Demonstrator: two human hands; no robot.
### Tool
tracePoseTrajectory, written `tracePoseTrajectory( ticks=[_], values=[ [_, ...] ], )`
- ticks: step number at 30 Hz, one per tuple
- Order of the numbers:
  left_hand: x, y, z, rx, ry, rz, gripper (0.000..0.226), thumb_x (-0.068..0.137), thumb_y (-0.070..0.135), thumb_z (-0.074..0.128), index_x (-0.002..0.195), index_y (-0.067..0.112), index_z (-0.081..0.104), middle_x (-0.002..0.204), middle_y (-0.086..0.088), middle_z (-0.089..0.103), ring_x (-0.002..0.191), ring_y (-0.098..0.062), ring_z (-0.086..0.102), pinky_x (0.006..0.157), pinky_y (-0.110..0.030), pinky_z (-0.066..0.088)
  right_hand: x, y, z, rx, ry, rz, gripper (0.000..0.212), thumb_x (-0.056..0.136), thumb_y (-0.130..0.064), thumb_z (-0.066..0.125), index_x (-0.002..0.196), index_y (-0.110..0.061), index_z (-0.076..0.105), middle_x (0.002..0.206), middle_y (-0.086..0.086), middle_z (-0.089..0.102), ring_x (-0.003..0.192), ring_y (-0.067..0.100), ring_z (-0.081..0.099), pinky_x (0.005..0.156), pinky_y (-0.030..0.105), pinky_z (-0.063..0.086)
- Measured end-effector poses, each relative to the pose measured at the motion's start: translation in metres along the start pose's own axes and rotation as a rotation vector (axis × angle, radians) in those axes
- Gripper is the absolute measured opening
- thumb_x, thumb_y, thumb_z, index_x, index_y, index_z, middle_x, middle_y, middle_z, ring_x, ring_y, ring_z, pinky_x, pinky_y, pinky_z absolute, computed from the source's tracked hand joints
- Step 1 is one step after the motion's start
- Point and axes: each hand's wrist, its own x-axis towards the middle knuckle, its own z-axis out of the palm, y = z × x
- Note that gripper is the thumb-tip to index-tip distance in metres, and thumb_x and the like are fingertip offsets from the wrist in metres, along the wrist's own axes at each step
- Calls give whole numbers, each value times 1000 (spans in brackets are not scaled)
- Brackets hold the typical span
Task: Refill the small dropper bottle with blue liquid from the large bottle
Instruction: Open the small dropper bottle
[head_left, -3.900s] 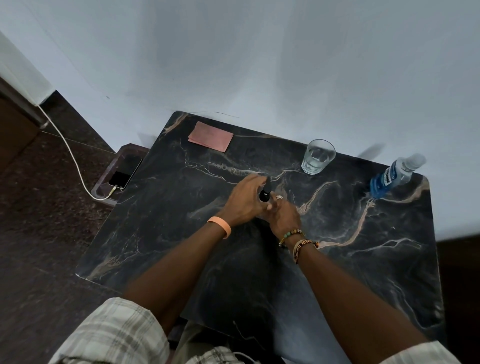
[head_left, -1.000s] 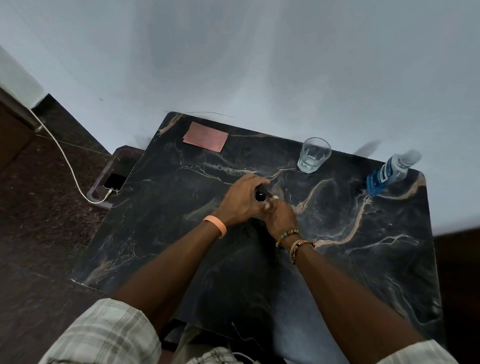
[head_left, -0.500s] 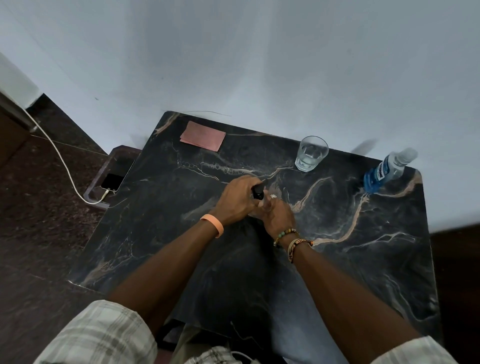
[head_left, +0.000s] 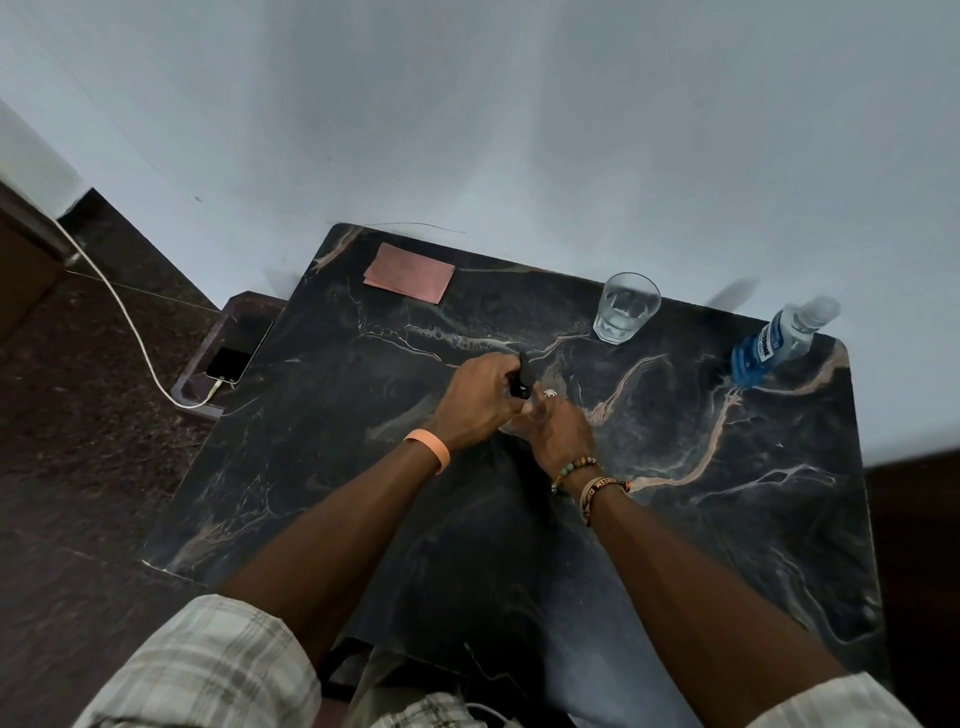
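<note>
In the middle of the dark marble table (head_left: 675, 519), both my hands meet around the small dropper bottle. My left hand (head_left: 480, 397) pinches its black dropper cap (head_left: 523, 379), which sticks up between the fingers. My right hand (head_left: 558, 434) wraps around the bottle's body, which is hidden under the fingers. The large bottle (head_left: 779, 340) with blue liquid in its lower half stands at the table's far right corner, well away from both hands.
A glass of water (head_left: 623, 309) stands at the back edge, right of centre. A pink card (head_left: 409, 273) lies at the back left. A phone (head_left: 228, 365) on a white cable rests on a low stand left of the table.
The hands stay together on the dropper bottle; the black cap now stands a little higher above my left fingers. The large bottle and the glass have not moved.
</note>
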Motion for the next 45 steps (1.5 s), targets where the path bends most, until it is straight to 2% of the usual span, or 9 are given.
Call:
tracePoseTrajectory(
  ticks=[11,17,20,23,27,30,35,39,45],
  values=[
    [-4,1,-5,-44,42,13,29,77,28,80,96,11,68,95,-4,68,89,-20,62,80,-42,52,-2,-5,-6,54,-34,-13,17,86,-40,66,97,-29,58,73,-12,55,72,16,59,53,24,36],
    [-1,3,-18,-70,51,59,23,76,27,82,91,16,69,89,3,69,82,-10,63,74,-29,53,1,-9,-15,-55,-151,55,62,76,-45,74,128,-23,50,112,2,63,102,24,62,77,33,50],
    [0,3,-27,-107,64,39,27,73,30,85,91,18,69,86,6,70,78,-6,65,70,-25,55,2,-16,-28,-94,-159,59,77,71,-55,74,133,-19,47,114,2,65,105,23,63,79,34,53],
    [2,3,-36,-163,53,-15,34,70,30,87,94,16,69,88,3,73,79,-10,70,72,-30,59,-3,-29,-46,-93,-50,-9,62,69,-60,73,117,-23,60,102,-3,68,92,18,65,67,28,51],
    [4,5,-47,-220,72,-53,33,67,33,89,89,20,68,86,4,74,75,-5,71,68,-22,59,-14,-50,-69,56,89,-82,27,80,-30,72,106,-21,68,88,-3,67,83,15,62,71,38,56],
    [4,9,-56,-273,133,-67,31,65,34,90,83,30,65,83,9,73,74,-1,70,65,-15,56,-17,-70,-83,109,136,-164,13,89,-27,65,101,-22,71,83,-2,68,79,16,63,71,40,55],
    [4,7,-83,-288,247,-51,47,68,35,88,106,14,71,89,4,74,79,-9,70,72,-23,58,-13,-107,-89,146,203,-225,25,93,-18,61,116,-21,70,95,3,73,83,17,67,73,34,56],
    [0,-4,-102,-306,335,-61,40,68,27,89,99,11,71,83,8,70,72,-1,67,68,-15,53,-4,-131,-76,187,194,-250,28,96,-15,55,120,-17,69,107,6,72,95,18,67,82,35,56],
    [-25,-53,-103,-232,386,-227,37,67,22,88,96,11,68,93,-4,71,87,-18,69,81,-31,58,10,-155,-24,170,48,-256,30,99,-12,49,120,-18,69,113,5,70,103,20,64,87,33,50]
  ],
)
